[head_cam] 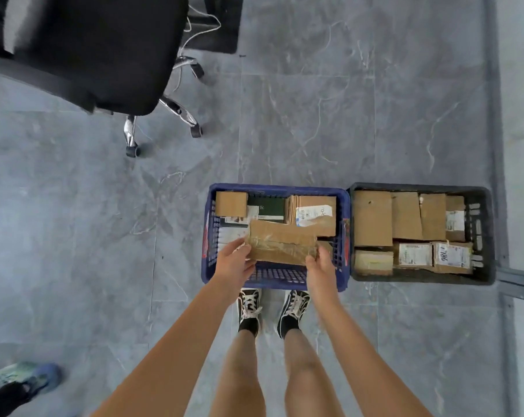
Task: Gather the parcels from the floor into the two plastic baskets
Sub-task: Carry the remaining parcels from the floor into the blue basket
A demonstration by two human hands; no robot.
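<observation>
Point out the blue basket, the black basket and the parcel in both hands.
blue basket (207, 236): head view, left wall.
black basket (420, 278): head view, near rim.
parcel (282, 243): head view, taped top face.

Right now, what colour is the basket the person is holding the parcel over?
Blue basket, seen best, and only, in the head view.

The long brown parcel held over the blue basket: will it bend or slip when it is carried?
The parcel probably stays stiff: it spans both hands without sagging. Its glossy tape may be slightly slippery. It seems light, since fingertips hold it.
</observation>
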